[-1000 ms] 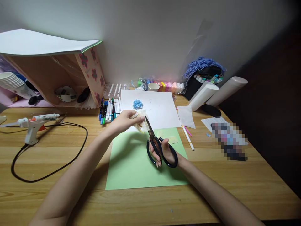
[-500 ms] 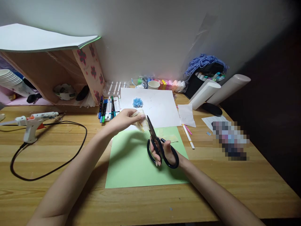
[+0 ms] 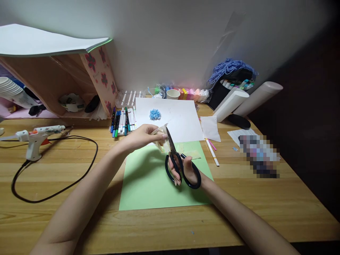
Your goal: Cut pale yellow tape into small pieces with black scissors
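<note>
My left hand (image 3: pixel 146 137) pinches a crumpled, pale yellowish piece of paper (image 3: pixel 162 143) between thumb and fingers. In my right hand (image 3: pixel 183 170) are black-handled scissors (image 3: pixel 172 145), with thumb and fingers through the loops. Their blades point up and away, right at the paper's right edge; whether they are parted is hard to tell. Beneath both hands lies a green sheet (image 3: pixel 148 187), bearing a pale yellow strip (image 3: pixel 192 154) beyond the scissors. A white sheet (image 3: pixel 180 120) lies behind it, with a small heap of blue shreds (image 3: pixel 155 114) on top.
At left, a glue gun (image 3: pixel 35 141) rests beside its looped black cable (image 3: pixel 97 152). Several markers (image 3: pixel 122 120) lie left of the white sheet. A paper cup (image 3: pixel 173 94) stands at the back. White rolls (image 3: pixel 231 106) lean at right, near a loose marker (image 3: pixel 212 153).
The paper in my left hand has turned, and one corner now sticks up beside the scissor blades. My right hand and the scissors have barely moved.
</note>
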`<act>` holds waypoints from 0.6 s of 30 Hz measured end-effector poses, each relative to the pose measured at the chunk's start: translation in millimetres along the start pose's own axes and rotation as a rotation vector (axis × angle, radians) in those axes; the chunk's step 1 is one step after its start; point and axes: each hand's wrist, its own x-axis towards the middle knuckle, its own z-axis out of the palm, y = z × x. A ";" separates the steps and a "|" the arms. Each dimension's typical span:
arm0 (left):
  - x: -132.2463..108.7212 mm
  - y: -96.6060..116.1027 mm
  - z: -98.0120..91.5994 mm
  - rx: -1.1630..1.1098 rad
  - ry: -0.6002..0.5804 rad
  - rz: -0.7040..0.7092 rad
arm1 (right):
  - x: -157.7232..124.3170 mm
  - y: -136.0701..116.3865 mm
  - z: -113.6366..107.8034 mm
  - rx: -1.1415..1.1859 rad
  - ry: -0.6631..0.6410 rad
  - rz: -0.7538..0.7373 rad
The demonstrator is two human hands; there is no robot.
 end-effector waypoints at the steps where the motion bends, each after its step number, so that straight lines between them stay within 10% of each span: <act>1: -0.2 0.5 0.2 -0.003 -0.001 0.001 | -0.2 0.0 0.4 -0.010 0.010 -0.002; 18: 3.1 -0.5 4.5 -0.051 0.155 0.019 | -6.5 3.3 -1.2 -0.049 -0.012 -0.026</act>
